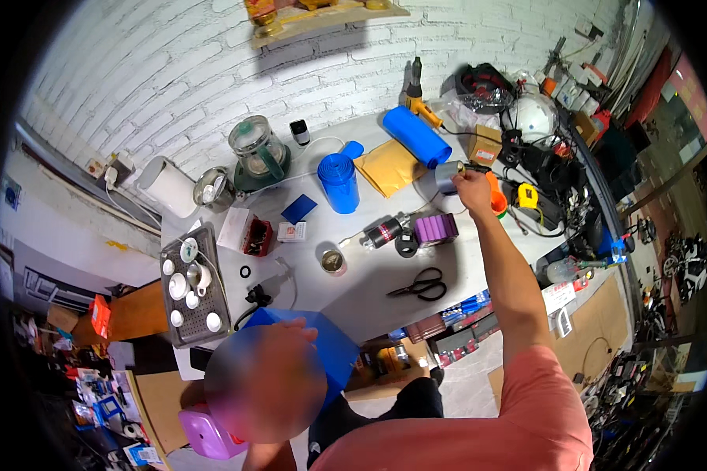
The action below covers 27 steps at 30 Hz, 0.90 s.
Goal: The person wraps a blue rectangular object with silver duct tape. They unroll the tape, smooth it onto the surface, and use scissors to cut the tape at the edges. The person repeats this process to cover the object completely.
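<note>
On the white table, a small white box with a red label is seen left of centre. A yellow padded envelope lies farther right. A grey roll is gripped by the right hand, near a brown carton. The left hand is not seen.

Black scissors lie at the white table's six o'clock edge, a purple battery pack just above them. A tray of white cups sits at nine o'clock, and a glass jar, perhaps a blender, at eleven.
</note>
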Available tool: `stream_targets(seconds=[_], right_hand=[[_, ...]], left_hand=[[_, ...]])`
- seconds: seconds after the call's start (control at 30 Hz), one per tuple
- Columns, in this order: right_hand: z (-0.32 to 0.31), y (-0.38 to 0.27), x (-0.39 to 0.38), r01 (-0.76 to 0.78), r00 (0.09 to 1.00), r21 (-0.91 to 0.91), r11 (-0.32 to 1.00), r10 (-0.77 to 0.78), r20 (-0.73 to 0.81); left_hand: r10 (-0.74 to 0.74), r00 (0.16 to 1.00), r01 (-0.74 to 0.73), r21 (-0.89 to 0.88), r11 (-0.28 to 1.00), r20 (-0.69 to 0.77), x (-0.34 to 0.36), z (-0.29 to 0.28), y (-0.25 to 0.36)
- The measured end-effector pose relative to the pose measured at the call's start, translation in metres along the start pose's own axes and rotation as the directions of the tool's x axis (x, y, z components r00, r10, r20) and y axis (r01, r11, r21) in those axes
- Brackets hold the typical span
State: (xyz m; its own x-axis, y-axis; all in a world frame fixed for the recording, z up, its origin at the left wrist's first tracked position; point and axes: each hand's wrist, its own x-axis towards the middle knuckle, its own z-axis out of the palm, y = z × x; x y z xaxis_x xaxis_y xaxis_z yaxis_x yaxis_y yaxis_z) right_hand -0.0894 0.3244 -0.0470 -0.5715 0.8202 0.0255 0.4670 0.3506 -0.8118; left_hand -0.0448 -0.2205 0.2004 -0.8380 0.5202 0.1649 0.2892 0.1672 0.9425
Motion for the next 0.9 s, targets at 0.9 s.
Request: stream_targets(seconds=[0.9], right_hand=[[-0.178,-0.166,-0.457,0.456,0.865,0.150,0.877,-0.476,0.160]], left_hand=[[-0.113,0.783,0.569,-0.630,0.528,0.612,-0.082,0.096,0.001]])
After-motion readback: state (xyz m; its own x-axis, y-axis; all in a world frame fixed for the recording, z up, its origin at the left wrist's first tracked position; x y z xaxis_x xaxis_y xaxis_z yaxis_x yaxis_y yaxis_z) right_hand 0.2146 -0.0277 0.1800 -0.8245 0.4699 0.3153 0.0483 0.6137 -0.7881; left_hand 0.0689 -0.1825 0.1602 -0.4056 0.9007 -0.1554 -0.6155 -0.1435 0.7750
